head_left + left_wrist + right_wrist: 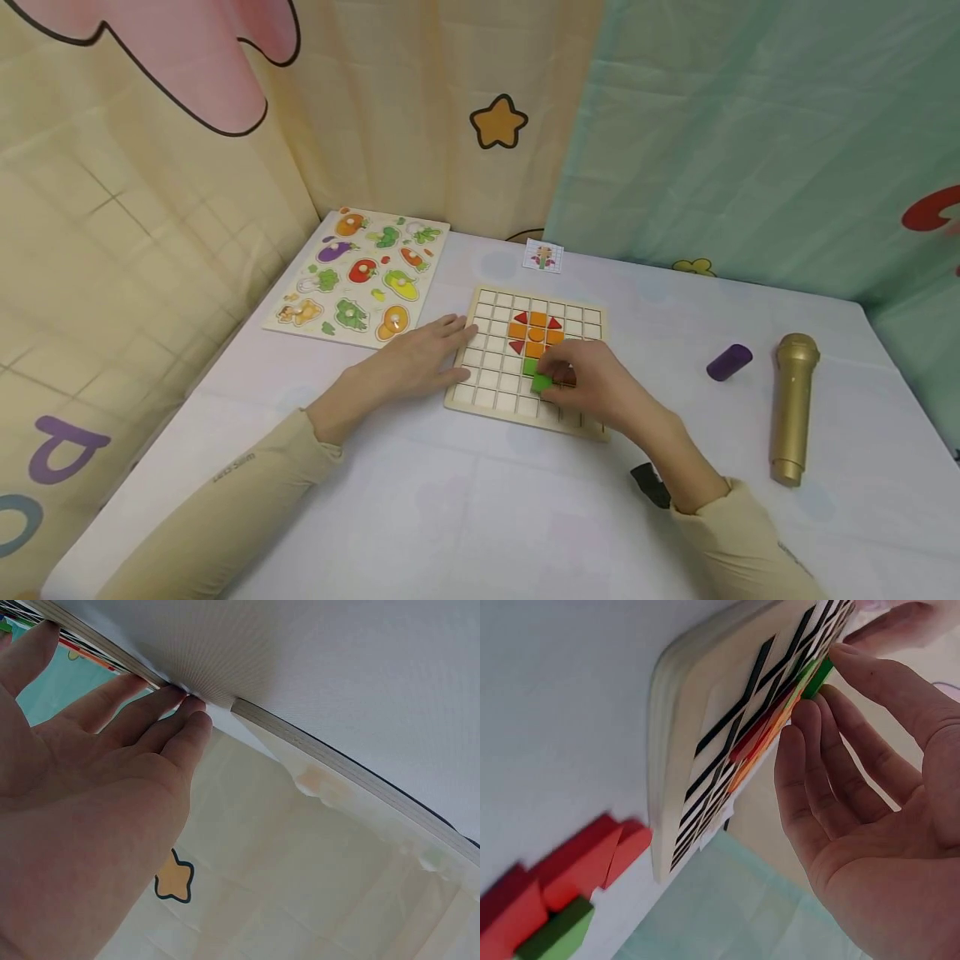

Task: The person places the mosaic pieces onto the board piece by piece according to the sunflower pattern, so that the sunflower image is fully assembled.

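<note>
A wooden grid board (491, 400) lies on the table with orange and red pieces (537, 319) and a green square piece (530, 367) set in its cells. My right hand (600, 387) pinches another green square block (819, 677) between thumb and fingertips, low over the board just below that green piece. Part of the board's right side is hidden by this hand. At the left edge of the board my left hand (405, 358) rests with fingers extended, the thumb apart and touching the frame. In the left wrist view its fingers (184, 742) hold nothing.
A vegetable puzzle board (345, 300) lies at the back left. Behind the grid board sits a small pattern card (543, 256). To the right are a purple cylinder (729, 362) and a gold microphone (795, 408). Loose red blocks (577, 870) lie beside the board.
</note>
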{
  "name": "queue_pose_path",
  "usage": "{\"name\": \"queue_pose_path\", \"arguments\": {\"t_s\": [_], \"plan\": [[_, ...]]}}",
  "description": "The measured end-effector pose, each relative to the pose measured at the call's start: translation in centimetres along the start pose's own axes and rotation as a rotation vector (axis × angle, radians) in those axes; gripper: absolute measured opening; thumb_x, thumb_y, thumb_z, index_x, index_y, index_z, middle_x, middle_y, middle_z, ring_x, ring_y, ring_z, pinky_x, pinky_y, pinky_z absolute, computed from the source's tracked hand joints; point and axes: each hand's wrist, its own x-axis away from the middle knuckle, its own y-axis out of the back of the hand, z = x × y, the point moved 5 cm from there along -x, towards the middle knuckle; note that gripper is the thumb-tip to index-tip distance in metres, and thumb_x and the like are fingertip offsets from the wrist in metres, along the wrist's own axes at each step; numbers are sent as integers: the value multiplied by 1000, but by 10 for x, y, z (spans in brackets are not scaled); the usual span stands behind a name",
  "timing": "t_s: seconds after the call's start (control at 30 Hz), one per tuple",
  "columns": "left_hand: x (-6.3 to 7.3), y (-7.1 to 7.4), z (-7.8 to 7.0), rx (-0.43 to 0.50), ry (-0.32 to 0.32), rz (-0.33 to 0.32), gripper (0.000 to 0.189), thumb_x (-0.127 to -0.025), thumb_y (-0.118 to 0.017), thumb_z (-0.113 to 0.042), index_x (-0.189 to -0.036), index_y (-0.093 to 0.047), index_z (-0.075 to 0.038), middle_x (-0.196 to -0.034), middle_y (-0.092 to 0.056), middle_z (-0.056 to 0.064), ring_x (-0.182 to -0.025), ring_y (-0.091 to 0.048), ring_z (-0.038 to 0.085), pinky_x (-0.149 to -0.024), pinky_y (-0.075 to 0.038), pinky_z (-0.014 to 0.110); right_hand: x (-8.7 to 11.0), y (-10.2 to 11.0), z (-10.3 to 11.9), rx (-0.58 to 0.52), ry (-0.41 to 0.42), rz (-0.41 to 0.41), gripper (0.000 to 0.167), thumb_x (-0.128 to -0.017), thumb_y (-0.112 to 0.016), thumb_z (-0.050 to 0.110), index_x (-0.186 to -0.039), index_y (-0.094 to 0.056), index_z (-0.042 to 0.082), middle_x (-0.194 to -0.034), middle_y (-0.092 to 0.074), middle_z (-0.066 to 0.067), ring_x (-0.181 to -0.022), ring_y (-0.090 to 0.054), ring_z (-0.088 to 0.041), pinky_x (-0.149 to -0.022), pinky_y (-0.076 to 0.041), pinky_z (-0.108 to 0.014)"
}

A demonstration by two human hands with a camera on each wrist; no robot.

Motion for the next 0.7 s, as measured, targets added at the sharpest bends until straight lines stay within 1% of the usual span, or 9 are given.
{"name": "queue_pose_path", "arguments": {"t_s": [0.2,0.37,0.57,0.7], "plan": [[0,0,1,-7,-9,-3,75,-106,-61,-45,-167,-31,-12,-174,-25,12,-163,-20,30,-131,-26,49,-5,-12,4,-34,0,-2,20,-84,-88,6,-100,-77,10,-92,-72,2,-83,-62,-14,-77,-58,-29],[0,0,0,-10,-4,-1,76,-106,-62,-45,-167,-31,-12,-174,-24,12,-163,-20,30,-131,-27,49,-5,-15,3,-27,-2,-15,18,-84,-88,7,-99,-77,11,-92,-71,2,-83,-63,-13,-78,-58,-30],[0,1,0,-8,4,0,76,-106,-62,-44,-167,-31,-12,-175,-25,12,-163,-20,30,-131,-27,49,-3,-13,0,-19,-9,-16,17,-85,-89,9,-97,-78,13,-91,-71,4,-83,-64,-15,-78,-58,-31],[0,0,0,-4,6,7,76,-106,-62,-45,-167,-31,-13,-175,-24,11,-164,-19,30,-131,-26,49,0,-6,-2,-13,6,-26,14,-87,-87,10,-98,-79,12,-90,-70,4,-83,-64,-16,-77,-59,-33]]}}
